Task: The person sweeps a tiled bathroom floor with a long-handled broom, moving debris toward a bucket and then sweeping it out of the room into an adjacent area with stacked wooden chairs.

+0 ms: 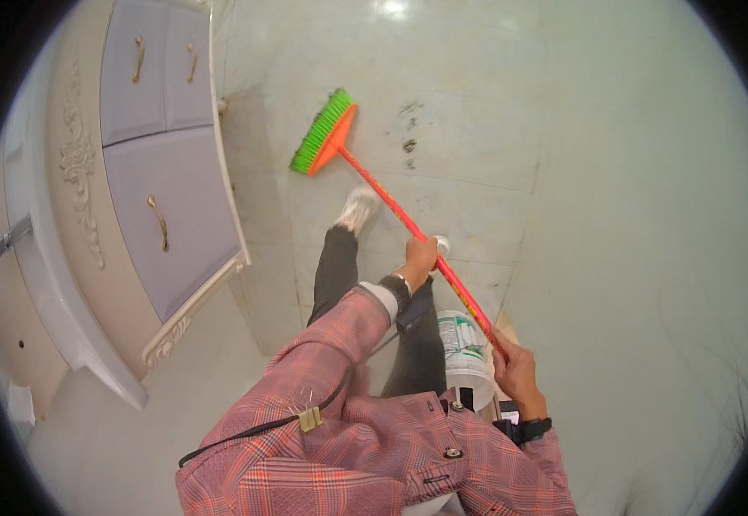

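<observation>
A broom lies slantwise before me, its red handle [383, 193] running from the lower right to an orange head [336, 142] with green bristles [324, 132]. The bristle side faces left, close to the pale floor [606, 193]; whether it touches is hard to tell. Around the middle of the handle, my left hand [420, 258] is closed. My right hand [517, 374] grips the handle's near end, lower and to the right. Both wrists carry dark bands.
A lilac-and-cream cabinet [174, 213] with brass-coloured pulls stands at left. Beside my leg is a white plastic bucket [464, 351] bearing print. Dark smudges [410, 145] mark the floor right of the broom head. My white shoe [358, 209] is below the head.
</observation>
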`<action>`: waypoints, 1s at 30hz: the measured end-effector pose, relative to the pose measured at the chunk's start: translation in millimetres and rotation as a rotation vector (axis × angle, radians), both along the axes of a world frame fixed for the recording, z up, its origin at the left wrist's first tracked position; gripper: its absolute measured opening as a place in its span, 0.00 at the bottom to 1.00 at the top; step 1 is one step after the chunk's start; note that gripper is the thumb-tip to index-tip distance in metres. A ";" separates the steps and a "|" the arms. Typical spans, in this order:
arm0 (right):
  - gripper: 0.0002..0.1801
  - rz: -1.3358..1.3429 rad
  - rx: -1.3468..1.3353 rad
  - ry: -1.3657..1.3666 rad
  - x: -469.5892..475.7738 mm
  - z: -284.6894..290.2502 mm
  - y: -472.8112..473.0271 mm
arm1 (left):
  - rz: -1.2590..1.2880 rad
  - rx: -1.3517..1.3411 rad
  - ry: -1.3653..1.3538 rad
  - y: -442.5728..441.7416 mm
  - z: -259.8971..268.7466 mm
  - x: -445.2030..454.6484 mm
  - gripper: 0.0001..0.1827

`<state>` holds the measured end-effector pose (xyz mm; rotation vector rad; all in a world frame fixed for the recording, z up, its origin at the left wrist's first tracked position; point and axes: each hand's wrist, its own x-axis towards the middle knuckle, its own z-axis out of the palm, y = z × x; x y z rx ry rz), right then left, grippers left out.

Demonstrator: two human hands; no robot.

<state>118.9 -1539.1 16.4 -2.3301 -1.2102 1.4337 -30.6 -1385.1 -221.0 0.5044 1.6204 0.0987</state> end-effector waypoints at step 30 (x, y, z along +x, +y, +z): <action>0.25 -0.751 0.171 -0.054 -153.8 33.2 1.3 | -1.284 0.436 -0.231 56.4 19.7 67.3 0.21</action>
